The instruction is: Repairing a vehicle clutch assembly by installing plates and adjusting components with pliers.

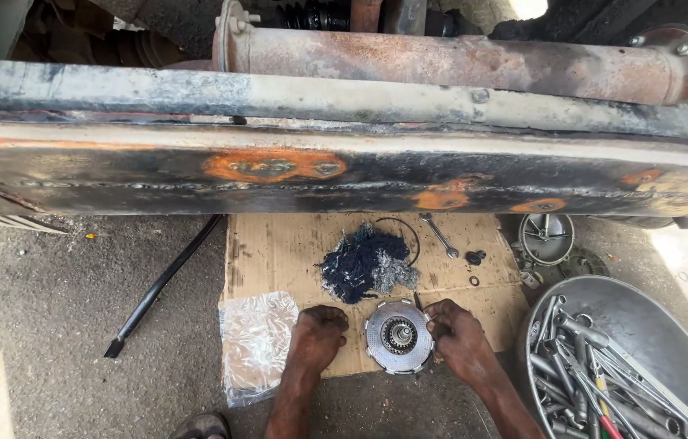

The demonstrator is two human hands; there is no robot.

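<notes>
Steadying a round clutch disc on cardboard, both hands at its rim.

Disc lies flat at the near edge of the cardboard, splined hub up. Right hand is curled closed, fingertips pinched on the disc's right rim, possibly around a small dark tool or part, too small to tell. Left hand is a loose fist, knuckles down on the cardboard just left of the disc; cannot tell if it holds anything. Step in hand looks like bench work on the disc's edge, mid-way. Next move likely calls for a firm grip on the rim and the left hand bracing the disc so it doesn't slide. Dark rag just beyond, spanner far right, tool basin right, plastic bag left.
</notes>
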